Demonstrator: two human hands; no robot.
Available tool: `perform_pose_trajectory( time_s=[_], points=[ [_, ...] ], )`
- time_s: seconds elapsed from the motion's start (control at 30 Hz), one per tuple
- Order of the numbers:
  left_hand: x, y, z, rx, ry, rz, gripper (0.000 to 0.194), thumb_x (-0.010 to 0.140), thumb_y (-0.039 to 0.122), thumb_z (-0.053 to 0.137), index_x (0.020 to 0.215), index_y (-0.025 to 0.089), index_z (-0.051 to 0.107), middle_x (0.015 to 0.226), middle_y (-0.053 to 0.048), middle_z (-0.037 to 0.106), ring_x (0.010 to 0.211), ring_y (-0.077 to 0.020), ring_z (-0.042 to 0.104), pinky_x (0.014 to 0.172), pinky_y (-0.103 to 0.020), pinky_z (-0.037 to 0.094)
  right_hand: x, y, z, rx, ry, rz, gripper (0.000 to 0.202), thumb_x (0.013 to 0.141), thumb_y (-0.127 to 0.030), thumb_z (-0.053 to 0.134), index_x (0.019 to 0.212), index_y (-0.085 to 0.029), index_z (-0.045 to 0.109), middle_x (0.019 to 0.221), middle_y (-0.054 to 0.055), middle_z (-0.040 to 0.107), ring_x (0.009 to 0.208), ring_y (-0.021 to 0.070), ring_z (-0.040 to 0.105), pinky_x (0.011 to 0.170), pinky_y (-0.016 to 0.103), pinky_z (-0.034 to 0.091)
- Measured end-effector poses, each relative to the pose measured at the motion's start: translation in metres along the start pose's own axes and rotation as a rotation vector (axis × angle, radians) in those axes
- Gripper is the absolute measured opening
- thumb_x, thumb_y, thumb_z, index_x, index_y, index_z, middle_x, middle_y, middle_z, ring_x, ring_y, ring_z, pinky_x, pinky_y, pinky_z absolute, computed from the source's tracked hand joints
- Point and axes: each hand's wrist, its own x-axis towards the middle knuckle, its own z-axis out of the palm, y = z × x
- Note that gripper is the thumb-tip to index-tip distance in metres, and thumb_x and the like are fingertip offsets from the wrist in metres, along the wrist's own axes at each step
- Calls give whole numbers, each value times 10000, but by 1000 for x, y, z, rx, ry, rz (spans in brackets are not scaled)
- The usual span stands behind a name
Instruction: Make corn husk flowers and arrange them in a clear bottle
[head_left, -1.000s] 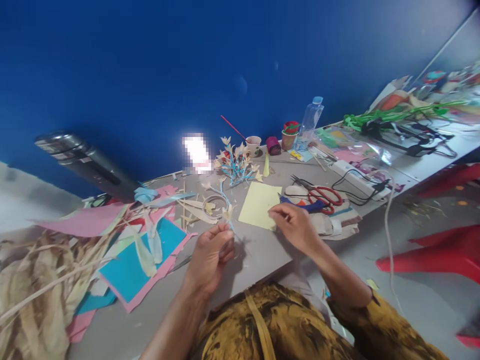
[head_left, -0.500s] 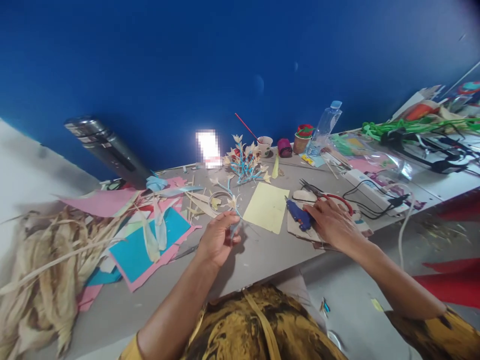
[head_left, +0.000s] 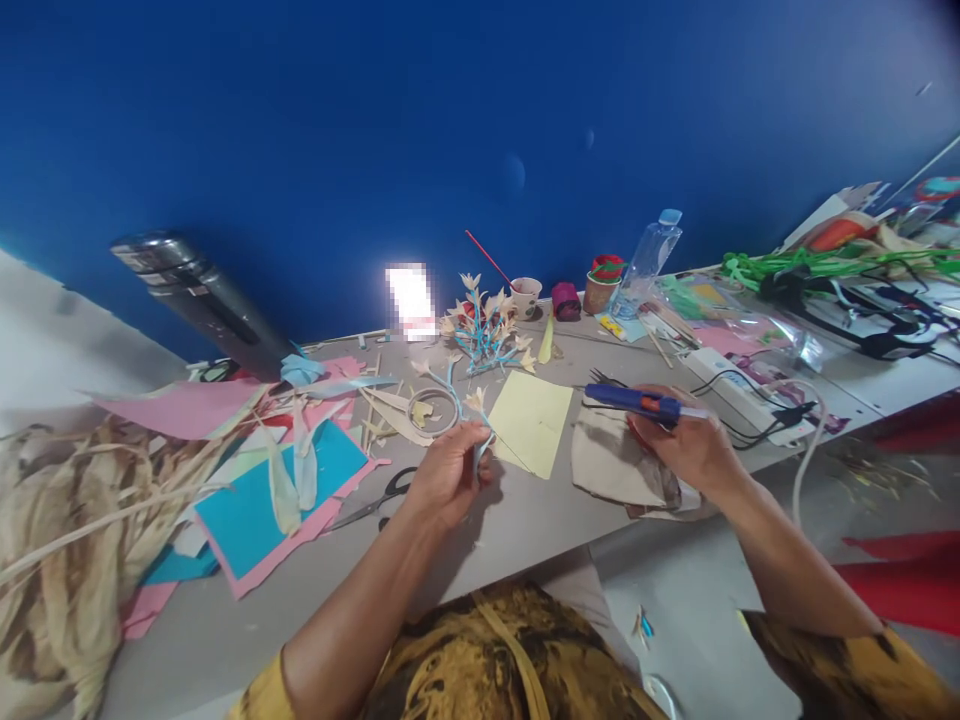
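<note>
My left hand (head_left: 455, 470) pinches the blue stem of a small cream flower (head_left: 478, 403) above the grey table. In my right hand (head_left: 694, 450) is a blue glue gun (head_left: 634, 400), its nozzle pointing left over a folded beige cloth (head_left: 611, 455). Between the hands lies a yellow paper sheet (head_left: 534, 420). Behind my left hand is a roll of tape (head_left: 433, 410). A bunch of cream flowers with blue stems (head_left: 487, 330) stands further back.
Black scissors (head_left: 375, 500) and blue paper (head_left: 262, 515) lie left, near dried husks (head_left: 82, 560). A dark flask (head_left: 210, 305) leans at the back left. A paper cup (head_left: 526, 297), bottle (head_left: 651, 260) and power strip (head_left: 742, 395) sit behind and right.
The blue glue gun has been picked up off the cloth by my right hand and now points left. My left hand has shifted slightly right with the flower.
</note>
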Motion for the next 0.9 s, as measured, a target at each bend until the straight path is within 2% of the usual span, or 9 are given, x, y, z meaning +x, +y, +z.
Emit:
perform_pose_trajectory(
  time_s=[0.1,0.17,0.3,0.37,0.53,0.63,0.7,0.8,0.9],
  points=[
    [4,-2,8,-49,4,-31,323,582,119,787,734,178,509,610,91,499,452,-38,426,428,-164,345,0,-24,1,144,44,54,302,853,-456,632,1005,-207,708,896,86,753,800,281,696,760,386,541],
    [7,-5,15,-74,12,-58,319,601,109,778,764,182,514,635,86,514,460,-41,441,437,-170,366,-3,-42,10,278,94,137,332,846,-483,661,999,-193,712,839,63,751,743,262,693,715,365,548],
    [10,-11,27,-111,-32,-86,288,643,118,772,785,176,529,643,79,498,476,-45,453,448,-172,387,-10,-75,31,484,185,277,289,799,-462,736,900,-192,717,778,49,742,746,256,704,684,346,558],
    [8,-10,29,-124,-48,-76,279,650,113,774,777,171,533,643,75,490,490,-49,457,453,-171,391,-10,-80,31,580,264,300,260,767,-429,779,898,-214,717,819,41,746,756,239,705,712,348,566],
    [3,-3,18,-119,-57,-28,268,666,90,765,685,163,508,635,61,472,498,-55,440,438,-181,379,-9,-57,-8,850,424,285,266,780,-419,790,974,-258,708,1023,37,723,869,214,697,794,385,590],
    [3,-6,10,-125,-45,-39,251,675,65,747,682,162,516,633,58,461,499,-59,432,436,-186,378,-13,-47,-18,897,408,190,230,839,-415,745,990,-250,690,993,37,707,767,182,684,730,367,590],
    [3,-11,7,-120,-45,-51,225,689,69,742,700,158,536,647,52,473,506,-62,435,438,-188,380,-17,-46,-6,837,360,134,191,909,-417,662,984,-242,679,936,36,708,691,162,663,672,335,570],
    [0,-15,5,-95,-67,-65,210,701,95,747,699,152,546,656,42,490,511,-66,435,437,-193,384,-20,-40,29,660,268,125,238,961,-435,561,949,-220,662,863,36,705,614,144,631,658,318,556],
    [-2,-14,3,-99,-56,-65,232,679,92,757,692,158,535,642,47,487,509,-71,435,442,-200,391,-17,-27,53,489,280,150,275,887,-477,627,920,-206,663,847,52,710,705,187,660,731,345,563]
  ],
)
